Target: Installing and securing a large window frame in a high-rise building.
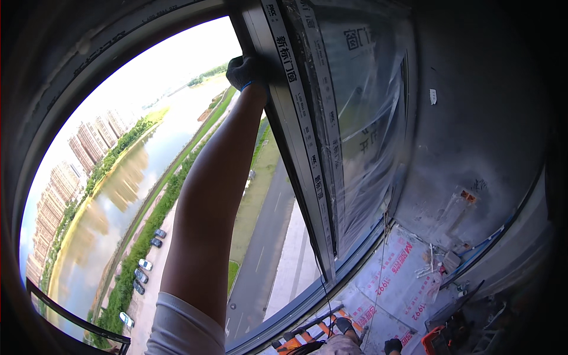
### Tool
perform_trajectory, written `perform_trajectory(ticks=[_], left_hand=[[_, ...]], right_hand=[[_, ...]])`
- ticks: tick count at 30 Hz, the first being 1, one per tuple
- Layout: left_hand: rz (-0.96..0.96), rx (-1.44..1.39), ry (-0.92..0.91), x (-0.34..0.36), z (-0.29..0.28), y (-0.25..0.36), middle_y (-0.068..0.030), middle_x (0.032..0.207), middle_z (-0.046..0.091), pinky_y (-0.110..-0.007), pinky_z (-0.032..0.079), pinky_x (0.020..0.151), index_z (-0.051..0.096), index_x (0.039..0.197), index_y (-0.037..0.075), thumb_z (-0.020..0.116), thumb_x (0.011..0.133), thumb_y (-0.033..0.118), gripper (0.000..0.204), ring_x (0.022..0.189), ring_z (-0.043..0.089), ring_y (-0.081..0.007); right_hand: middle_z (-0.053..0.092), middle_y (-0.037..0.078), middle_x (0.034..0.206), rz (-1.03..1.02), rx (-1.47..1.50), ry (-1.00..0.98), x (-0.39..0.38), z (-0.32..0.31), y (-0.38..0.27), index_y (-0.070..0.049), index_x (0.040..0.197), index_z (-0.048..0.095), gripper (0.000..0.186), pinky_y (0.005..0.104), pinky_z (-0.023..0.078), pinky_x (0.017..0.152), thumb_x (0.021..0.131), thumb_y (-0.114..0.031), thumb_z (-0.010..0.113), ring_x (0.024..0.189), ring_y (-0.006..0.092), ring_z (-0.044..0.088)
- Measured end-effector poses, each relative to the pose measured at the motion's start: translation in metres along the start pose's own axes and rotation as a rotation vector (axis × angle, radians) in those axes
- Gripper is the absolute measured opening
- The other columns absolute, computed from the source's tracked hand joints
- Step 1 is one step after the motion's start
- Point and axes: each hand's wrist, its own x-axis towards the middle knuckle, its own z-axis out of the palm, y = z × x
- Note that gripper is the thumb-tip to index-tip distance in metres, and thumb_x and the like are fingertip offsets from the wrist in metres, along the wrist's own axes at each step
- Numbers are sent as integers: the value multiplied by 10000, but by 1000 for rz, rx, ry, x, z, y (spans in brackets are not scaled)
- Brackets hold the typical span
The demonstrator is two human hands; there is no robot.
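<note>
My left arm, in a grey sleeve [183, 325], reaches far up across the window opening. My left hand [245, 71], in a dark glove, is closed round the edge of the dark upright window frame post [296, 112]. Printed protective tape runs down that post. Just to its right is a glass pane [361, 89] under wrinkled clear film. I do not see my right hand.
Outside the opening, far below, lie a road [266, 219], parked cars [145, 264] and a river [118, 183]. Printed sheeting [402, 278] covers the floor at the lower right. An orange-and-black striped thing [307, 334] and a thin cord [378, 266] are near the sill.
</note>
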Motion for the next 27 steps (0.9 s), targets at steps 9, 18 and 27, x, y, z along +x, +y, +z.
perform_trajectory(ticks=[9,18,27], left_hand=[[-45,-19,-31,-22,-3,-16,-153,677,667,-367,501,621,677,754,-33,599,734,14,93,587,623,-253],[-65,-80,-73,-41,-21,-15,-132,675,665,-350,492,590,665,748,-28,630,818,65,122,585,606,-224],[-89,-1,-95,-49,-34,-26,-117,652,657,-357,485,587,663,750,-41,707,908,240,325,575,594,-189]], right_hand=[[708,146,1063,-265,-459,18,33,38,30,-118,1053,729,247,458,526,884,890,-207,566,1010,345,667],[734,109,1059,-296,-535,41,37,67,64,-145,999,761,278,436,548,858,921,-235,510,993,295,699],[741,127,1005,-93,-377,43,13,57,57,-145,943,771,300,455,545,836,923,-238,487,955,307,706]])
